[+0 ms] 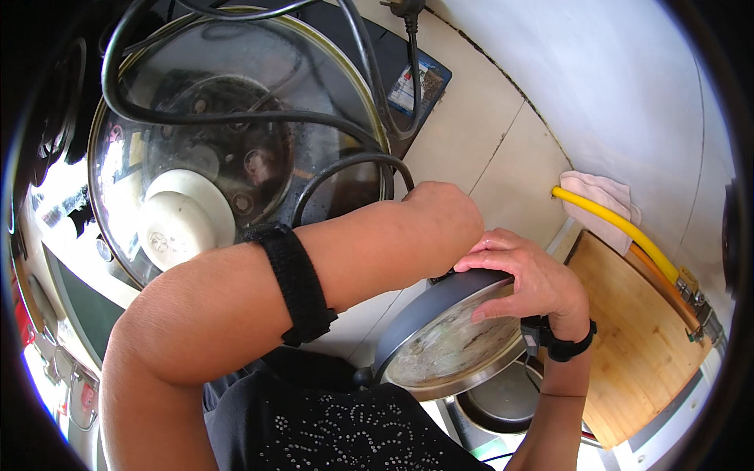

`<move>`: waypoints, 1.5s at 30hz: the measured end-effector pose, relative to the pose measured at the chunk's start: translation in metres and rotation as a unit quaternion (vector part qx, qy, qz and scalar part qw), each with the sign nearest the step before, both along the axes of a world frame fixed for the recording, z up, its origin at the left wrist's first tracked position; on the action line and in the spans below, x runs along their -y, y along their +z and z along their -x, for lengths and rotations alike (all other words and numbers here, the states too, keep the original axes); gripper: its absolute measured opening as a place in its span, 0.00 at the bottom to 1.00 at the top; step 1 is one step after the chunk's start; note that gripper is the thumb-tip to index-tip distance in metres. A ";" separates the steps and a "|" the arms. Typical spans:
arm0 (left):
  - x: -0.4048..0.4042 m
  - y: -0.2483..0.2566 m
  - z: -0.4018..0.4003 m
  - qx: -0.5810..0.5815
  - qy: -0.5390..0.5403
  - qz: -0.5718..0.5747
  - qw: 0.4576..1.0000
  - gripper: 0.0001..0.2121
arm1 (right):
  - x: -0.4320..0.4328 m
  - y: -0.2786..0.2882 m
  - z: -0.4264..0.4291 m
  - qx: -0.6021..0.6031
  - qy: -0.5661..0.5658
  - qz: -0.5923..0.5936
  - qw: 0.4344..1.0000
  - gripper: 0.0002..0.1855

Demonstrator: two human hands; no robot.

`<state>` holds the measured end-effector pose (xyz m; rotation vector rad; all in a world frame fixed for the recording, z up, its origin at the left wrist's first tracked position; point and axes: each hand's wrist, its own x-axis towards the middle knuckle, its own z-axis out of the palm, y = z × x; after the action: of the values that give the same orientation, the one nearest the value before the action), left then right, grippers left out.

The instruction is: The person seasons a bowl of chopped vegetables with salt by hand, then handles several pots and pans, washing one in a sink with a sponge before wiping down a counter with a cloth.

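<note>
My right hand grips the rim of a round dark-sided pan at the centre right. The thumb lies on the stained, scratched round face and the fingers reach over the upper edge. The pan stands tilted, close to my black top; which of its faces shows is unclear. My left arm crosses in front of me with a black strap on it. Only the bent wrist and back of my left hand show above the pan; its fingers are hidden. Below the held pan is another dark pan.
A large glass lid with a pale knob lies at upper left, under a looped black cable. A wooden board, a yellow hose and a pinkish cloth are at right. A plug is near the wall.
</note>
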<state>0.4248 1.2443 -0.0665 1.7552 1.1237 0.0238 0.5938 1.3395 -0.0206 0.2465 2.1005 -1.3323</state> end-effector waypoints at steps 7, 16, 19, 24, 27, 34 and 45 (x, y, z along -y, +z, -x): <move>0.003 0.007 0.002 0.003 0.017 0.016 1.000 0.05 | 0.000 -0.002 -0.005 -0.002 -0.004 -0.004 1.000 0.29; 0.011 0.001 -0.013 -0.020 0.002 -0.022 1.000 0.06 | 0.001 0.003 -0.007 0.011 -0.022 0.000 1.000 0.29; 0.017 -0.006 -0.013 0.005 0.042 0.014 0.999 0.06 | -0.001 0.008 -0.011 0.046 -0.077 0.013 0.996 0.30; 0.021 -0.010 -0.017 -0.007 0.046 -0.076 0.996 0.06 | -0.025 0.024 -0.053 0.109 -0.173 -0.095 0.974 0.31; 0.013 0.002 -0.015 -0.012 0.004 -0.094 0.996 0.06 | -0.033 0.021 -0.103 0.178 -0.227 -0.107 0.951 0.31; 0.022 -0.010 -0.016 -0.015 -0.011 -0.145 0.989 0.06 | -0.011 0.009 -0.188 0.155 -0.567 -0.057 0.807 0.22; 0.027 -0.021 -0.007 -0.071 -0.049 -0.193 0.978 0.03 | -0.005 -0.005 -0.205 0.151 -0.594 -0.071 0.787 0.21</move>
<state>0.4316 1.2173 -0.0875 2.1848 1.1903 0.0609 0.7993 1.3445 -0.0256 1.9531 1.6939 -1.5553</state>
